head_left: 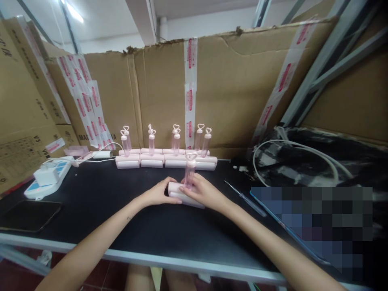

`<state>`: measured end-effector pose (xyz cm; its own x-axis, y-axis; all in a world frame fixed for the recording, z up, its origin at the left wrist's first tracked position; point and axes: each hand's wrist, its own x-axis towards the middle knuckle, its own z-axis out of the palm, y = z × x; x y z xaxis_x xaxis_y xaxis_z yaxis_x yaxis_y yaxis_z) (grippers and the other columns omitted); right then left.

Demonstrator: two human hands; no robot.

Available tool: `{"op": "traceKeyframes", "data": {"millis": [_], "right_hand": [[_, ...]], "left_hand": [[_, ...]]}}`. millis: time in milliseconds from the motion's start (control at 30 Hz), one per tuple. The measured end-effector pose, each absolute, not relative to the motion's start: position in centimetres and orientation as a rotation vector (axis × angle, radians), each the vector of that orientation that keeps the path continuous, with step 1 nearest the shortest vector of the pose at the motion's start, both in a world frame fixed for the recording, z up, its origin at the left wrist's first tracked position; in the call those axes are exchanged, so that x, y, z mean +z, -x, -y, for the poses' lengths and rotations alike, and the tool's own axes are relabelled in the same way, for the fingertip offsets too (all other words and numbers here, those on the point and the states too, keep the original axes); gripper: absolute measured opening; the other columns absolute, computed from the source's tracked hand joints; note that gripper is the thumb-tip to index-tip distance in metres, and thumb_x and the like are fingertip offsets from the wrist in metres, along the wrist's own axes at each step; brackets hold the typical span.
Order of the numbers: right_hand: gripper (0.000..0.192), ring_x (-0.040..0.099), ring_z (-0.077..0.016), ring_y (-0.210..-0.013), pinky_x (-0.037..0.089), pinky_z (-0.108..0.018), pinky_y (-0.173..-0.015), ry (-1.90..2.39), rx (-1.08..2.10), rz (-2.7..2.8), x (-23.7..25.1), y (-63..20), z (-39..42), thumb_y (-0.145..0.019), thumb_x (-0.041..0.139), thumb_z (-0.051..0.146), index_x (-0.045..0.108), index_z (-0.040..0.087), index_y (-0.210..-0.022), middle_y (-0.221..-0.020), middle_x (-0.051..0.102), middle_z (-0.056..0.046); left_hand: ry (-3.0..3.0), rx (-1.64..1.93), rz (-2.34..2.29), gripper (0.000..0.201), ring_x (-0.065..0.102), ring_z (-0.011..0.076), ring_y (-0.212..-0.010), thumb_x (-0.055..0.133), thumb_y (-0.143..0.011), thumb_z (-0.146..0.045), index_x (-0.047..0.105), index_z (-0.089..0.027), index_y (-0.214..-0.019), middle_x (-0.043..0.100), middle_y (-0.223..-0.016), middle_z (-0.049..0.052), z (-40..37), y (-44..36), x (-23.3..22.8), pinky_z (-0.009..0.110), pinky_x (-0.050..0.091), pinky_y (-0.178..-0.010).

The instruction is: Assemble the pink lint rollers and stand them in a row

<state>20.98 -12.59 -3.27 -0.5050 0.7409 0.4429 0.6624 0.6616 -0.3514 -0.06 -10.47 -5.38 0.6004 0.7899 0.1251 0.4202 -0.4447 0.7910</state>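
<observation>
My left hand (158, 194) and my right hand (203, 193) both grip one pale pink block-shaped device (177, 190) lying on the black table (121, 214). A clear pink tube with a heart-shaped top (190, 171) stands up from it between my right fingers. Behind it, a row of several like pink devices (165, 161) with upright heart-topped tubes stands against the cardboard wall.
A white and blue power strip with a plug (48, 178) lies at the left, a dark phone (28, 215) near the front left edge. A thin tool (245, 199) and a blurred-out tablet (312, 220) lie at the right, with white cable and black sheeting (303, 161) behind. Cardboard (236, 89) walls the back.
</observation>
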Motion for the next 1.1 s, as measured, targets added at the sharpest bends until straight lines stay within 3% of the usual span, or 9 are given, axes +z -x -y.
{"op": "traceKeyframes", "data": {"millis": [300,500,667,767,833,900,967,1033,1100], "right_hand": [[0.027,0.059,-0.0192,-0.079,0.047,-0.032,-0.075,1.057,0.344,2.047,-2.7,-20.9,12.7,-0.084,0.052,0.042,0.064,0.018,-0.083,-0.085,0.064,-0.006],[0.039,0.062,-0.0202,-0.077,0.048,-0.028,-0.061,1.024,0.481,1.456,-0.4,-22.1,12.9,-0.079,0.054,0.051,0.065,0.016,-0.095,-0.090,0.068,-0.007],[0.039,0.062,-0.0230,-0.093,0.051,-0.033,-0.075,0.932,0.563,1.453,0.4,-21.9,13.1,-0.075,0.061,0.048,0.066,0.020,-0.102,-0.104,0.068,-0.007],[0.039,0.061,-0.0252,-0.098,0.049,-0.037,-0.082,0.955,0.626,1.528,0.0,-21.2,13.5,-0.075,0.062,0.048,0.066,0.020,-0.102,-0.106,0.068,-0.007],[0.042,0.062,-0.0263,-0.096,0.050,-0.038,-0.080,0.984,0.714,1.543,-0.6,-20.6,13.9,-0.075,0.061,0.049,0.066,0.018,-0.103,-0.104,0.068,-0.008],[0.044,0.063,-0.0263,-0.092,0.051,-0.038,-0.079,0.983,0.845,1.603,-1.4,-19.9,14.1,-0.075,0.061,0.050,0.065,0.017,-0.103,-0.104,0.068,-0.009],[0.045,0.063,-0.0254,-0.092,0.051,-0.038,-0.080,0.954,0.959,1.706,-2.0,-19.6,14.0,-0.074,0.062,0.052,0.064,0.017,-0.103,-0.103,0.068,-0.009],[0.048,0.063,-0.0238,-0.088,0.051,-0.037,-0.080,0.950,0.980,1.744,-2.3,-19.7,13.6,-0.072,0.060,0.057,0.064,0.016,-0.097,-0.096,0.068,-0.009],[0.054,0.062,-0.0201,-0.077,0.052,-0.034,-0.073,0.986,0.939,1.657,-2.1,-20.4,12.9,-0.072,0.053,0.065,0.062,0.015,-0.090,-0.082,0.067,-0.007]], "left_hand": [[-2.086,0.694,-0.916,0.064,0.055,0.0226,-0.097,0.076,-0.057,-0.046,0.050,-0.018,-0.108,0.060,-0.103,0.006,9.9,0.1,-5.6,0.034,0.042,-0.086],[-2.147,0.810,-1.135,0.059,0.051,0.0229,-0.095,0.071,-0.063,-0.047,0.049,-0.021,-0.111,0.058,-0.109,0.007,7.8,1.8,-6.4,0.039,0.040,-0.088],[-1.942,1.050,-1.191,0.090,0.052,0.0125,-0.072,0.067,-0.067,-0.046,0.014,-0.018,-0.134,0.042,-0.125,0.015,5.8,3.3,-7.7,0.035,0.045,-0.079],[-1.947,1.269,-1.259,0.114,0.053,0.0182,-0.088,0.078,-0.050,-0.048,0.008,-0.020,-0.136,0.025,-0.138,0.020,6.5,3.0,-6.9,0.039,0.041,-0.089],[-1.968,1.363,-1.138,0.119,0.049,0.0230,-0.101,0.081,-0.043,-0.047,0.011,-0.021,-0.136,0.025,-0.139,0.018,7.7,2.1,-5.9,0.040,0.036,-0.094],[-1.897,1.296,-0.870,0.112,0.049,0.0232,-0.103,0.080,-0.047,-0.048,0.016,-0.022,-0.135,0.039,-0.130,0.014,9.3,0.9,-4.9,0.036,0.039,-0.091],[-1.709,1.172,-0.729,0.090,0.054,0.0206,-0.093,0.075,-0.055,-0.049,0.031,-0.020,-0.128,0.054,-0.111,0.009,10.7,-0.4,-4.3,0.030,0.043,-0.080],[-1.526,1.147,-0.762,0.058,0.055,0.0165,-0.079,0.071,-0.062,-0.048,0.050,-0.017,-0.107,0.058,-0.089,0.004,11.4,-1.1,-4.1,0.025,0.043,-0.069],[-1.417,1.185,-0.813,0.040,0.054,0.0134,-0.070,0.070,-0.065,-0.045,0.055,-0.015,-0.087,0.056,-0.076,0.000,11.5,-1.2,-4.1,0.022,0.040,-0.062]]}}
